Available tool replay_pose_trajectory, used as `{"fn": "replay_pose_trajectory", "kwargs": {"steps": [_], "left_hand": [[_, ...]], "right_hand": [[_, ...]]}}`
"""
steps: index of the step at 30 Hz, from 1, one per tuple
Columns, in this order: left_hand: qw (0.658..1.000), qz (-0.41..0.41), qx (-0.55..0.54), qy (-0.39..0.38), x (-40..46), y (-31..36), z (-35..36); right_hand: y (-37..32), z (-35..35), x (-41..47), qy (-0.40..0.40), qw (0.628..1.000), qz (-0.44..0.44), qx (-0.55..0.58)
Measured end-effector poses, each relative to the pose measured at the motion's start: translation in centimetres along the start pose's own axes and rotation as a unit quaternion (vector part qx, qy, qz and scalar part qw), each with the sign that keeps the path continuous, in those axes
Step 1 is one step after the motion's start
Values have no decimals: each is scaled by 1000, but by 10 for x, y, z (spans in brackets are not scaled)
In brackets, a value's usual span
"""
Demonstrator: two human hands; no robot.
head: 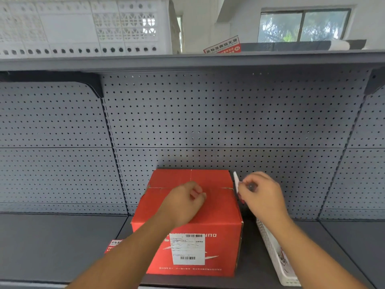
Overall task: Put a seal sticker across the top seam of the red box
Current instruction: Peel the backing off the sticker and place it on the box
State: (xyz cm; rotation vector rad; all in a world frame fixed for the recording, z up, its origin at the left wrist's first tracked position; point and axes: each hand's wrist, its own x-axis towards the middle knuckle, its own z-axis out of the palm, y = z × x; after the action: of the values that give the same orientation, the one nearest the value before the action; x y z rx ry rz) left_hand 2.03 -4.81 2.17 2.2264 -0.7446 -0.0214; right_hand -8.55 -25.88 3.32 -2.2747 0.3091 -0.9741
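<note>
A red cardboard box (216, 207) stands on the grey shelf, its flaps closed, with a seam running across the top and a white shipping label on the near face. My left hand (184, 202) hovers over the top with its fingers pinched, seemingly on a small pale piece; what it is cannot be made out. My right hand (261, 193) is just past the box's right edge, pinching a sticker sheet (236, 181) that shows a white back and a red edge.
A white perforated basket (273, 251) sits to the right of the box with papers inside. A red sticker (114, 245) lies on the shelf (52, 247) left of the box. Grey pegboard (208, 122) backs the bay; an upper shelf carries a white crate (83, 26).
</note>
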Motion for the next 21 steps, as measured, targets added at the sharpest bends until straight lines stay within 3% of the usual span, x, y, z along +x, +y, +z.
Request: {"fn": "replay_pose_trajectory", "kwargs": {"steps": [3,5,9,12,16,21], "left_hand": [[982,-49,-181,15,2,27,1],[953,-100,-286,-2,2,38,1],[896,-159,-413,-34,3,41,-2],[877,-165,-449,-34,4,34,-4],[884,-172,-434,-12,10,22,-13],[893,-180,-412,8,24,10,-23]], "right_hand": [[-19,12,5,-12,998,-66,-14],[-29,18,4,-25,994,-106,-26],[-39,31,0,-59,984,-166,-35],[-42,42,1,-75,979,-189,-30],[-41,51,8,-67,982,-173,-20],[-26,61,24,-44,998,-30,-16]]}}
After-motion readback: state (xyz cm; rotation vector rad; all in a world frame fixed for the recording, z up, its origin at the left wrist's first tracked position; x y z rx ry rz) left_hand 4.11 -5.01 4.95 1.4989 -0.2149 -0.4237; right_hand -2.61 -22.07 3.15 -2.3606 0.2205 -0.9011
